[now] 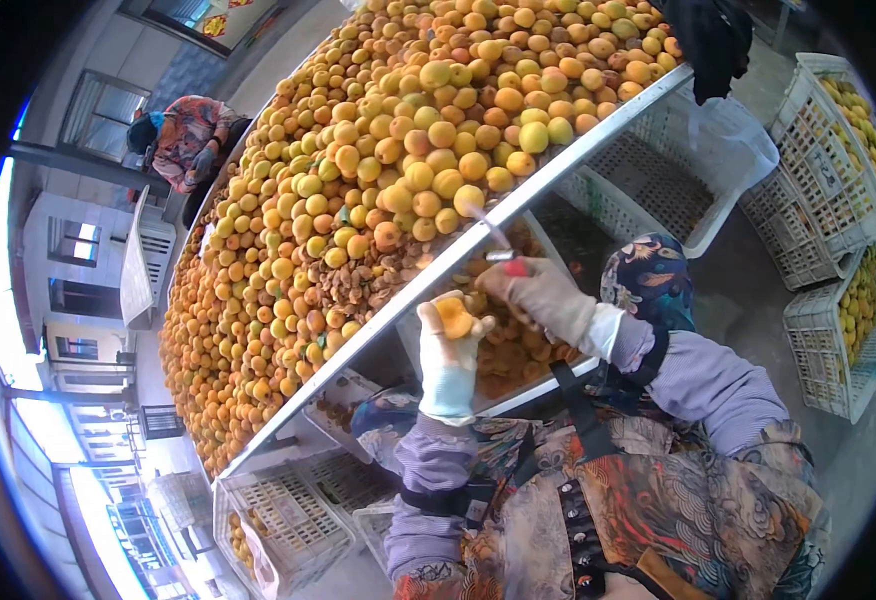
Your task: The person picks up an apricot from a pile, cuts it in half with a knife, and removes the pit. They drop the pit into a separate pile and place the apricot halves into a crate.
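My left hand [448,355], in a pale glove, holds an orange piece of fruit [454,317] up at its fingertips, cut side showing. To its right my right hand [543,295], also gloved, is closed round the red handle of a small tool [499,255]; the tool's tip is blurred. Both hands are just on my side of the metal table edge [413,300]. Under them sits a crate of cut fruit [518,365], partly hidden by my hands. Beyond the edge lies a large heap of orange and yellow fruit [358,170], with brown scraps [358,283] near the edge.
Stacked white crates [828,200] of fruit stand at the right. An open crate [723,215] with a plastic liner is beside the table. More crates [283,515] sit at lower left. A person [188,140] in patterned clothes is across the heap. A black object [713,45] hangs at the upper right.
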Demonstrator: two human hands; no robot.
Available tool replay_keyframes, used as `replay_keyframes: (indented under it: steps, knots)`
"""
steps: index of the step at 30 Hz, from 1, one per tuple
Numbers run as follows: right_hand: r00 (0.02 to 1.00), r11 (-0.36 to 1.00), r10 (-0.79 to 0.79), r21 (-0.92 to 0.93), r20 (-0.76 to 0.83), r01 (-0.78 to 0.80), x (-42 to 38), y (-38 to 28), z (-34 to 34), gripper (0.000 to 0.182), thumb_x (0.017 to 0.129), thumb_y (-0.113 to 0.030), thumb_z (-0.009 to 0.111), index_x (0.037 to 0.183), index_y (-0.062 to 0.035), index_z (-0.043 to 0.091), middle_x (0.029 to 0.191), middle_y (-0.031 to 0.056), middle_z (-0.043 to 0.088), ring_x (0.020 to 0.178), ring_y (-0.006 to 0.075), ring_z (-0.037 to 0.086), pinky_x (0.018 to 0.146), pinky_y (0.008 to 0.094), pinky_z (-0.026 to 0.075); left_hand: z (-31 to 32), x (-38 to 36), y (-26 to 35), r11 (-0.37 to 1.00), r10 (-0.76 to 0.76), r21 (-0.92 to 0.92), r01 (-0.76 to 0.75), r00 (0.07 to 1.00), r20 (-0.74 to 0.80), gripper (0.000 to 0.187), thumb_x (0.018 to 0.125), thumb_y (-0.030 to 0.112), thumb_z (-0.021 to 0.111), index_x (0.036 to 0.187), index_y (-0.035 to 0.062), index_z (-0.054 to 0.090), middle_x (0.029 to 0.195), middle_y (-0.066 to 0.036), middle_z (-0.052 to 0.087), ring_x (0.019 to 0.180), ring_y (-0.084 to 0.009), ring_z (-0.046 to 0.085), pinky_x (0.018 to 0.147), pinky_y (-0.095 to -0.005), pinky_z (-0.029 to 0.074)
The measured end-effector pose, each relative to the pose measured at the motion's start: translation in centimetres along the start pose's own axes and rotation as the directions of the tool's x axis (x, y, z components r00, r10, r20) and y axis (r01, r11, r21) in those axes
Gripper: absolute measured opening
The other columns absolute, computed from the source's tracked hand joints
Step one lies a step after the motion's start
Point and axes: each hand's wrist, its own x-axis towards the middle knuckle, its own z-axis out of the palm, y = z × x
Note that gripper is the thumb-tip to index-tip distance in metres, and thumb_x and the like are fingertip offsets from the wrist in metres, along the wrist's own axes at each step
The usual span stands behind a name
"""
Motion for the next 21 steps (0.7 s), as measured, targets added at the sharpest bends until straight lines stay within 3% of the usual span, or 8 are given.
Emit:
replay_keyframes:
  steps: [4, 6, 8, 10, 12, 14, 18, 21]
  knots:
    - [0.984, 0.976, -0.173, 0.139, 0.042, 0.166, 0.8, 3.6, 1.2, 0.020, 0.088, -0.023, 0.063, 0.095, -0.0045, 0.061, 0.075, 0.0000, 0.059, 0.057, 0.0040, 0.050, 0.052, 0.0192, 0.042, 1.4, -0.5, -2.0, 0.994, 0.067, 0.093, -0.065, 0.998, -0.016, 0.048, 0.093, 0.046, 0.045, 0.110, 0.0017, 0.052, 0.096, -0.007, 0.057, 0.066, -0.0161, 0.053, 0.070, -0.0291, 0.049]
    - [0.992, 0.987, -0.127, 0.096, 0.006, 0.126, 0.2, 3.2, 0.7, 0.020, 0.088, -0.023, 0.064, 0.094, -0.0040, 0.061, 0.077, 0.0013, 0.060, 0.058, 0.0046, 0.051, 0.053, 0.0194, 0.043, 1.3, -1.2, -2.3, 0.984, 0.086, 0.155, -0.085, 0.996, 0.000, 0.043, 0.096, 0.042, 0.044, 0.111, 0.0023, 0.052, 0.097, -0.006, 0.055, 0.072, -0.0146, 0.054, 0.066, -0.0253, 0.047]
    - [0.994, 0.998, -0.058, -0.030, -0.089, 0.055, -0.5, 1.1, 0.8, 0.019, 0.088, -0.024, 0.063, 0.090, -0.0054, 0.059, 0.072, -0.0003, 0.058, 0.053, 0.0049, 0.050, 0.049, 0.0191, 0.041, -0.2, -1.3, -2.2, 0.813, 0.027, 0.582, -0.015, 1.000, -0.012, 0.036, 0.098, 0.036, 0.042, 0.109, 0.0030, 0.052, 0.096, -0.006, 0.055, 0.077, -0.0135, 0.054, 0.064, -0.0257, 0.047]
    - [0.994, 0.996, -0.086, -0.017, -0.072, 0.085, 0.1, 0.9, -0.5, 0.019, 0.088, -0.026, 0.063, 0.087, -0.0075, 0.058, 0.065, -0.0044, 0.053, 0.047, 0.0041, 0.045, 0.042, 0.0190, 0.036, -1.6, -1.4, -1.8, 0.728, -0.118, 0.680, 0.093, 0.993, -0.009, 0.028, 0.095, 0.029, 0.048, 0.108, 0.0048, 0.054, 0.098, -0.006, 0.056, 0.081, -0.0147, 0.057, 0.072, -0.0258, 0.049]
    - [0.986, 0.990, -0.142, -0.010, -0.082, 0.142, -0.1, -0.2, -1.1, 0.020, 0.088, -0.028, 0.063, 0.088, -0.0091, 0.055, 0.061, -0.0071, 0.048, 0.044, 0.0025, 0.040, 0.038, 0.0185, 0.032, -1.0, -2.4, -0.5, 0.278, 0.059, 0.955, -0.106, 0.994, 0.093, 0.029, 0.091, 0.023, 0.056, 0.113, 0.0041, 0.054, 0.103, -0.007, 0.058, 0.090, -0.0151, 0.058, 0.081, -0.0269, 0.048]
    - [0.986, 0.988, -0.152, -0.010, -0.068, 0.152, 0.0, -0.7, -1.7, 0.018, 0.089, -0.026, 0.062, 0.091, -0.0088, 0.054, 0.065, -0.0057, 0.050, 0.046, 0.0020, 0.042, 0.038, 0.0178, 0.032, -1.5, -2.3, 0.6, 0.205, 0.222, 0.958, -0.199, 0.963, 0.153, 0.035, 0.084, 0.024, 0.063, 0.114, 0.0065, 0.056, 0.110, -0.011, 0.057, 0.097, -0.0224, 0.059, 0.084, -0.0315, 0.047]
    - [0.982, 0.982, -0.168, -0.103, -0.081, 0.159, -0.8, -1.6, -1.8, 0.018, 0.090, -0.023, 0.060, 0.096, -0.0069, 0.055, 0.070, -0.0044, 0.052, 0.050, 0.0020, 0.044, 0.042, 0.0174, 0.035, -0.2, 0.4, 4.8, 0.132, 0.405, 0.953, -0.274, 0.892, 0.200, 0.033, 0.083, 0.015, 0.063, 0.113, 0.0038, 0.056, 0.103, -0.012, 0.061, 0.094, -0.0224, 0.060, 0.085, -0.0326, 0.048]
    - [0.959, 0.938, -0.278, -0.234, -0.064, 0.256, -0.4, 0.0, -1.8, 0.025, 0.091, -0.024, 0.058, 0.107, -0.0043, 0.053, 0.071, -0.0040, 0.051, 0.055, 0.0034, 0.045, 0.050, 0.0186, 0.039, 0.2, 5.0, 6.9, 0.208, 0.510, 0.914, -0.348, 0.836, 0.202, 0.037, 0.082, 0.016, 0.065, 0.115, 0.0030, 0.055, 0.107, -0.014, 0.062, 0.096, -0.0227, 0.061, 0.087, -0.0326, 0.047]
